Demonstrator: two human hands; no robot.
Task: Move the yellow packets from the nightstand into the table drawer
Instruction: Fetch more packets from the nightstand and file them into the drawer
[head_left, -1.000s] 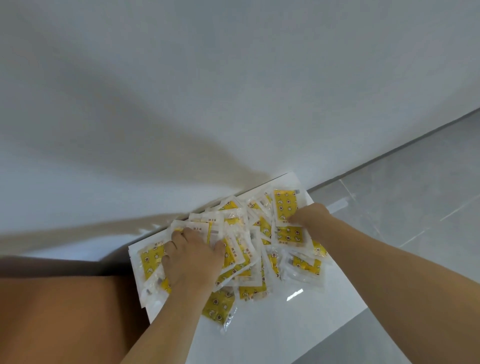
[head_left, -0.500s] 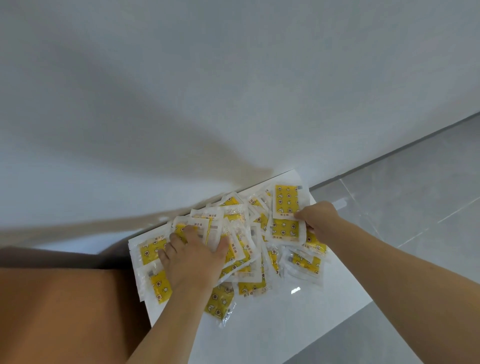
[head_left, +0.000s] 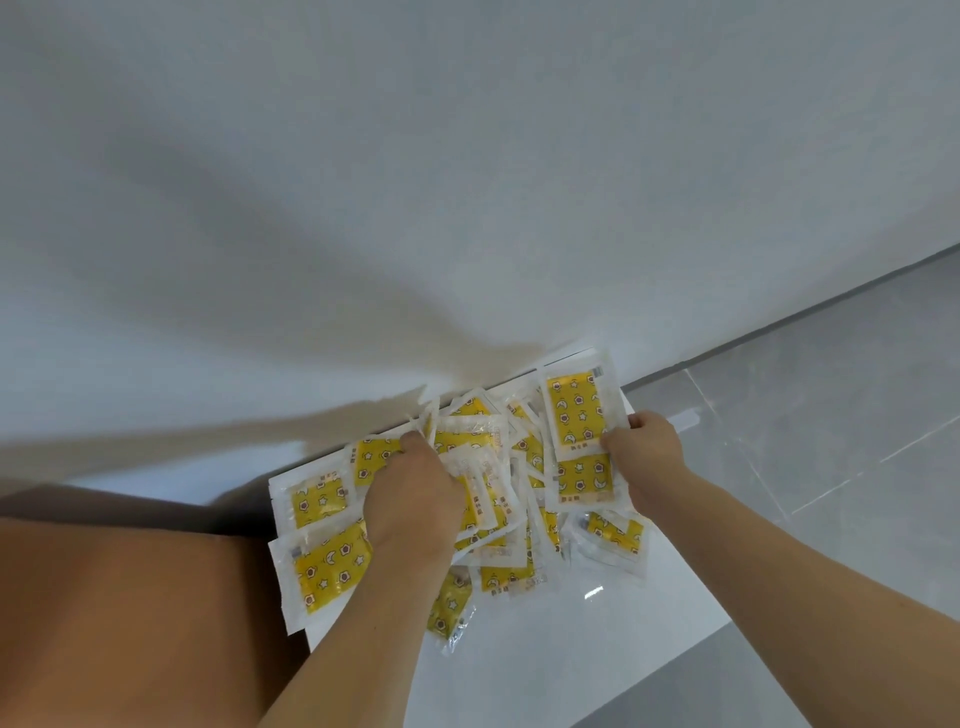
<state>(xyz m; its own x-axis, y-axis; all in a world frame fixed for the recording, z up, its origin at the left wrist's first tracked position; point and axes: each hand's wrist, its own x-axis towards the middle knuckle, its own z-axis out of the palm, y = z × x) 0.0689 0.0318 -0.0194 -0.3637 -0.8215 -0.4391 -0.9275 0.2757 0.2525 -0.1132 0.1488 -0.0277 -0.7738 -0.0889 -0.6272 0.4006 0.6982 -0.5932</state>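
Note:
A loose heap of several yellow packets (head_left: 576, 408) in clear wrappers covers the far half of a white glossy nightstand (head_left: 571, 654). My left hand (head_left: 410, 499) lies on the middle of the heap, fingers curled into the packets and gripping a bunch. My right hand (head_left: 641, 447) is at the heap's right edge, pinching the packets there, its thumb on the upper right one. The table drawer is not in view.
A white wall (head_left: 467, 182) rises right behind the nightstand. A brown surface (head_left: 130, 623) adjoins the nightstand on the left. Grey floor tiles (head_left: 831, 441) lie to the right and below.
Both hands have pushed further into the heap and drawn the packets closer together. The upper right packet has risen a little at the right hand.

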